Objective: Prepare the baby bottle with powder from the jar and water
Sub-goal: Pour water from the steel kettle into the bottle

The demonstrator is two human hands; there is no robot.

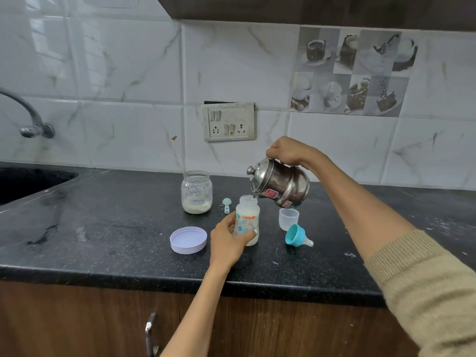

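The baby bottle (247,215) stands upright and uncapped on the black counter (103,228), whitish inside. My left hand (226,240) wraps its lower part. My right hand (288,150) grips a steel kettle (280,185) by the top and tilts it left, its spout at the bottle's mouth. Behind the bottle on the left is the open glass jar (196,191) labelled formula, with white powder at its bottom. A small teal scoop (227,204) lies between jar and bottle.
The jar's lilac lid (188,239) lies upside down left of my hand. A clear bottle cap (288,218) and the teal nipple ring (297,236) lie to the right. A sink (25,184) and tap (28,117) are far left. A switch panel (228,122) is on the wall.
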